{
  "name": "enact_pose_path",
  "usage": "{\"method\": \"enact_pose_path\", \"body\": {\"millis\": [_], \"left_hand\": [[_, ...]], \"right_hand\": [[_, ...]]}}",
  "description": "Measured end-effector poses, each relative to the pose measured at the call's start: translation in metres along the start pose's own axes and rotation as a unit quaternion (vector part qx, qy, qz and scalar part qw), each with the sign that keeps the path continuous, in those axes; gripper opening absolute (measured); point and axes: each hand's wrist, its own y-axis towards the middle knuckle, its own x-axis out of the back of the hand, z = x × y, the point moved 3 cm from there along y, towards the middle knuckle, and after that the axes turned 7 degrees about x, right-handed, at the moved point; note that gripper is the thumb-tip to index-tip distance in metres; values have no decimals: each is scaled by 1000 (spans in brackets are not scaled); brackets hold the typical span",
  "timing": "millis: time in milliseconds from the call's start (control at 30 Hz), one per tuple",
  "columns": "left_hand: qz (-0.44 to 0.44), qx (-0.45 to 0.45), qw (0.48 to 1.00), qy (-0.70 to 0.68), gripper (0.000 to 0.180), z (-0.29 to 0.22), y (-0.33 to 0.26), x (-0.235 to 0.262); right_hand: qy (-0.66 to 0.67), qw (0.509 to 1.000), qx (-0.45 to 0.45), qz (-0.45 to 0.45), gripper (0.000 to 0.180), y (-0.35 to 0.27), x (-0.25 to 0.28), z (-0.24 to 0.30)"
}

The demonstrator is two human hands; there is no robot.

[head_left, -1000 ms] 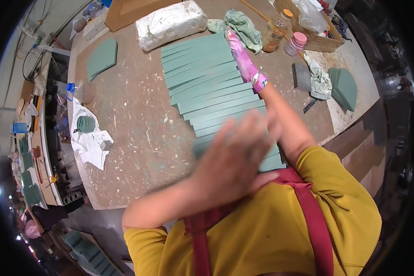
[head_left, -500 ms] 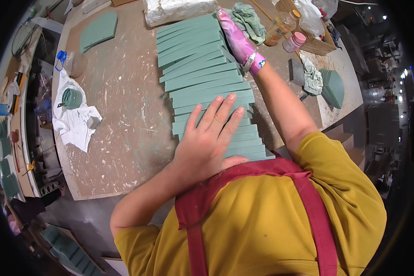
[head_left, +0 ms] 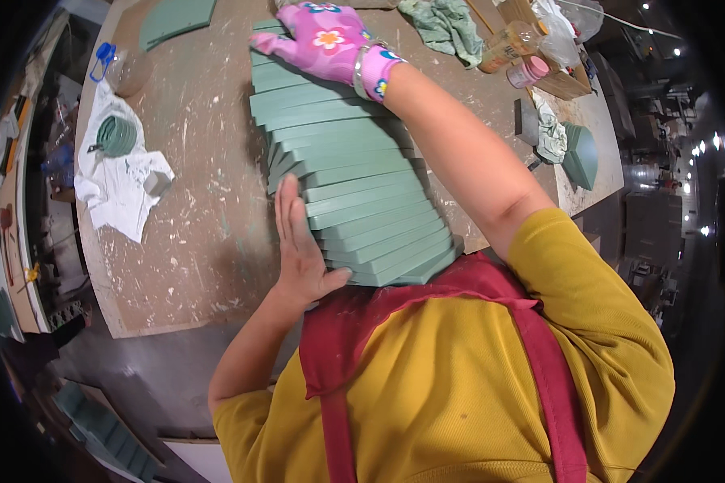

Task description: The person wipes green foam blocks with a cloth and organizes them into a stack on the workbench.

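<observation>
A long row of pale green slabs (head_left: 362,169) leans overlapped like fallen dominoes, from the far side of the table to my apron. My bare left hand (head_left: 302,245) presses along the row's left edge near me, fingers stretched out and thumb at the near slabs. In a pink flowered glove, my right hand (head_left: 322,44) reaches across the row's far end. Its thumb points left over the slabs; its other fingertips are partly out of sight by the far end. Neither hand holds a slab.
The paint-specked board (head_left: 193,201) carries a white cloth (head_left: 121,189) and a green coil-like roll (head_left: 116,135) at left. A curved green slab (head_left: 177,20) lies far left. Right are a green rag (head_left: 447,32), a bottle (head_left: 514,44), a pink-lidded jar (head_left: 528,72) and a grey block (head_left: 526,121).
My left hand has slid from the row's top to its left edge. My right hand has swung left from the right side across the far end. The slabs have shifted and fanned.
</observation>
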Motion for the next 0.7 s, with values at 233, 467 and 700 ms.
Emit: {"method": "enact_pose_path", "body": {"millis": [233, 467, 700], "left_hand": [[-24, 99, 995, -1, 102, 6, -26, 12], [57, 211, 973, -76, 113, 2, -58, 25], [4, 316, 931, -184, 121, -17, -50, 32]], "right_hand": [[-52, 990, 116, -69, 48, -6, 0, 18], [61, 994, 85, -7, 55, -17, 10, 0], [78, 996, 47, -1, 56, -16, 5, -10]]}}
